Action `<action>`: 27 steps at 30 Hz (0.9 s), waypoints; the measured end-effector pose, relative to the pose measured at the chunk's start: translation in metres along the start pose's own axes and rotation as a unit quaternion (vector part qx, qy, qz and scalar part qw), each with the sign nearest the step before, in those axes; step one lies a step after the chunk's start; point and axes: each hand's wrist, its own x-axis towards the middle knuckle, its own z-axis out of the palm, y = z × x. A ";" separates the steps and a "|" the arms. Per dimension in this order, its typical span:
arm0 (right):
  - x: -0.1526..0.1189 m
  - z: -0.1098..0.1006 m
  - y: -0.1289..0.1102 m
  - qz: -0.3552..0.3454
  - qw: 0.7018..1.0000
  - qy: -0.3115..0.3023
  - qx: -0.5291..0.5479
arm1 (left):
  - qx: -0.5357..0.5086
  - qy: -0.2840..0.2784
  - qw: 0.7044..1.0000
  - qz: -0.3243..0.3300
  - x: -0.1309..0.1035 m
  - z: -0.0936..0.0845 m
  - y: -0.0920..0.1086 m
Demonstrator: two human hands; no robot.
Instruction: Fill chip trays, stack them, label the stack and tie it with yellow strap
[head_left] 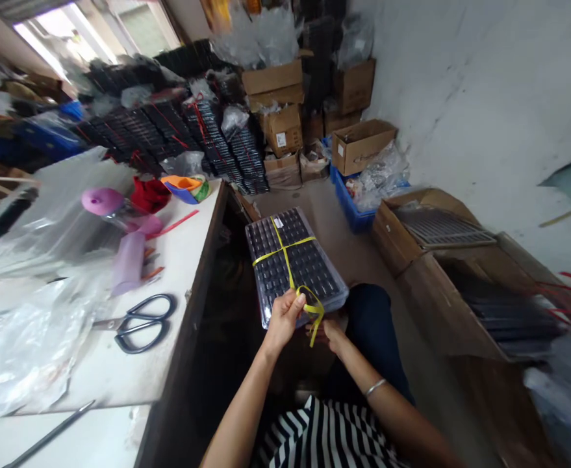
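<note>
A stack of clear plastic trays (309, 270) filled with rows of dark pieces sits in front of me by my knees. Yellow ribbon (285, 250) crosses its top both ways, and a loop with a loose tail hangs at the near edge. My left hand (285, 313) is closed at that edge, thumb and fingers pinching the ribbon. Just right of it, my right hand (331, 333) is low by the stack's near side, close to the ribbon's tail. Its fingers are partly hidden and dim, so their grip is unclear.
Scissors (143, 323) and plastic sheets (26, 344) lie on the white table (173, 351) at left. Open cardboard boxes (412, 260) line the right side. A blue crate (358, 218) stands ahead, with bundled dark tray stacks (217, 146) at the back.
</note>
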 end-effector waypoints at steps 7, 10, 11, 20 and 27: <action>-0.071 -0.001 -0.013 -0.209 0.978 0.023 0.004 | 0.008 -0.055 0.998 0.017 0.000 0.000 0.005; -0.105 0.003 -0.030 -0.277 0.960 -0.021 0.027 | 0.001 -0.068 0.997 0.022 0.001 -0.002 0.006; -0.115 0.006 -0.037 -0.290 0.956 -0.040 0.033 | 0.000 -0.070 0.997 0.023 0.001 -0.002 0.007; -0.176 0.014 -0.086 -0.514 0.853 -0.075 -0.052 | -0.006 -0.083 0.996 0.032 0.000 -0.004 0.011; -0.150 0.030 -0.071 -0.562 0.731 0.012 -0.387 | -0.011 -0.107 0.993 0.036 0.002 -0.007 0.008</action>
